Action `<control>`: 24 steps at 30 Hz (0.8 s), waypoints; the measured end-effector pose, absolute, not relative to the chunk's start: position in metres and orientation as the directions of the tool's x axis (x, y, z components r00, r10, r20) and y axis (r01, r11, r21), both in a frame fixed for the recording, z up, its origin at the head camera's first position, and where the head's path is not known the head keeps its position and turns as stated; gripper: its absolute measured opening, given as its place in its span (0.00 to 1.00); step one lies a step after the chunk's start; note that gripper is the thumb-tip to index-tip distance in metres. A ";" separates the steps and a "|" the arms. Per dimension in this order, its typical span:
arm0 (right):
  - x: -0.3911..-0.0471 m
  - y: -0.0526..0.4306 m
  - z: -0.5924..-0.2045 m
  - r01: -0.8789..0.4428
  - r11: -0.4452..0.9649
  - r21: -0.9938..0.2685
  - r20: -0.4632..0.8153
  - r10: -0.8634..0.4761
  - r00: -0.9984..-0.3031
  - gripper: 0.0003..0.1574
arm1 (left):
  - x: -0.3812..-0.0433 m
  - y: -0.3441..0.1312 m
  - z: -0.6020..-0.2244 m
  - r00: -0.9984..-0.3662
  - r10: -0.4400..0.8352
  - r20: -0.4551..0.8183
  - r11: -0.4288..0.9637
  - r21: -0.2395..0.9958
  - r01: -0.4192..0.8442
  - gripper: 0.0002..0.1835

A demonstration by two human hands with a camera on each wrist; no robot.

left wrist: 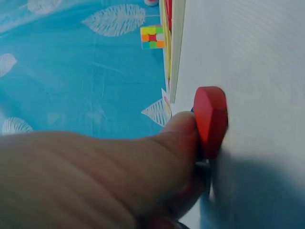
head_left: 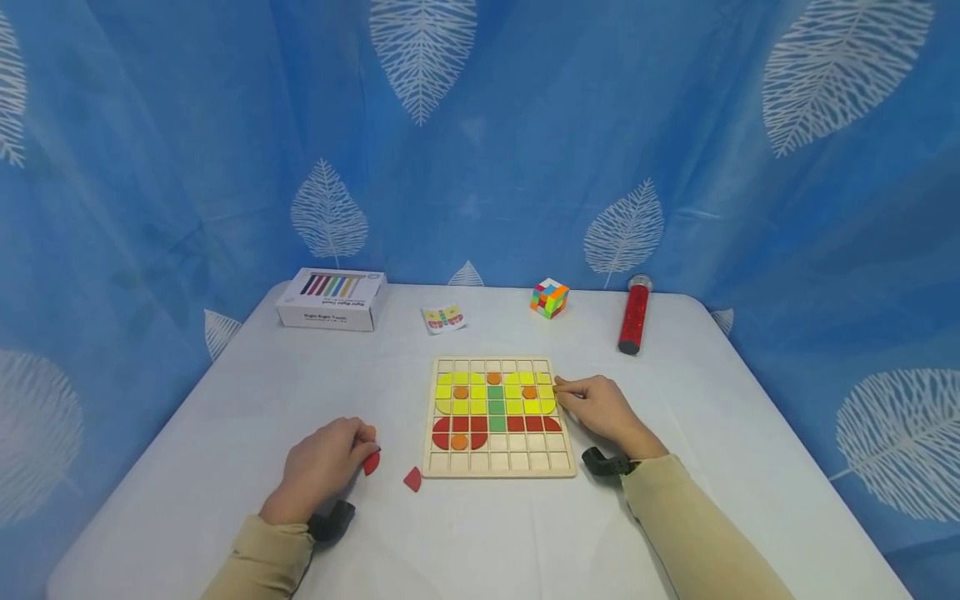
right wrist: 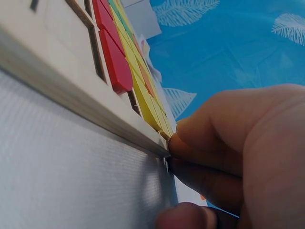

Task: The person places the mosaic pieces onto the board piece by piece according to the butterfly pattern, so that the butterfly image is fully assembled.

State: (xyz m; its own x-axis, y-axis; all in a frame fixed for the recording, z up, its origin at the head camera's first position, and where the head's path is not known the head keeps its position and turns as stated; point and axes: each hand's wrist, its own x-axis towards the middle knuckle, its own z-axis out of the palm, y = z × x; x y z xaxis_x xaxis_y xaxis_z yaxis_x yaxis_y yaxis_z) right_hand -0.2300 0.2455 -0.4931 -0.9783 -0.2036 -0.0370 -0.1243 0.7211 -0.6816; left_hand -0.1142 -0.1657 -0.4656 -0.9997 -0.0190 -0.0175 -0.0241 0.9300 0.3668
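A square wooden puzzle board (head_left: 498,461) lies on the table, its grid partly filled with yellow, red, green and orange pieces. My left hand (head_left: 322,462), left of the board, pinches a red quarter-round piece (left wrist: 209,117) between thumb and fingers, just over the cloth. An orange piece (head_left: 371,432) shows beside those fingertips; whether they touch it I cannot tell. Another red quarter-round piece (head_left: 413,479) lies loose by the board's near left corner. My right hand (head_left: 600,407) holds the board's right edge, thumb and curled fingers at the rim in the right wrist view.
Behind the board lies a small pattern card (head_left: 443,319). A white box (head_left: 327,317) is at the back left, a colour cube (head_left: 550,298) at the back, and a red glittery tube (head_left: 634,319) at the back right. A blue curtain (head_left: 480,167) hangs behind the table.
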 end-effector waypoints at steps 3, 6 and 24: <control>-0.231 0.246 -0.492 -0.126 0.725 -0.677 -0.038 -0.205 -0.978 0.22 | -0.116 -0.158 -0.463 -1.000 -0.030 -0.001 0.925 0.380 -0.028 0.06; -0.231 0.246 -0.492 -0.130 0.727 -0.675 -0.033 -0.206 -0.978 0.22 | -0.117 -0.140 -0.456 -0.999 -0.015 0.041 0.917 0.400 0.002 0.06; -0.232 0.247 -0.496 -0.117 0.715 -0.689 -0.035 -0.195 -0.980 0.23 | -0.147 -0.012 -0.462 -0.853 0.422 0.308 0.870 0.129 0.477 0.09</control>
State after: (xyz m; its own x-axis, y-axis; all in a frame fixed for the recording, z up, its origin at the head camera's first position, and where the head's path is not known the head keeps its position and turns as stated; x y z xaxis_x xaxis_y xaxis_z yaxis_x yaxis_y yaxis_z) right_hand -0.2316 0.2474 -0.4959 -0.9803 -0.1946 -0.0350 -0.1173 0.7151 -0.6891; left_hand -0.1468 -0.0118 -0.4623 -0.8530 0.4217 0.3077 0.4765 0.8696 0.1291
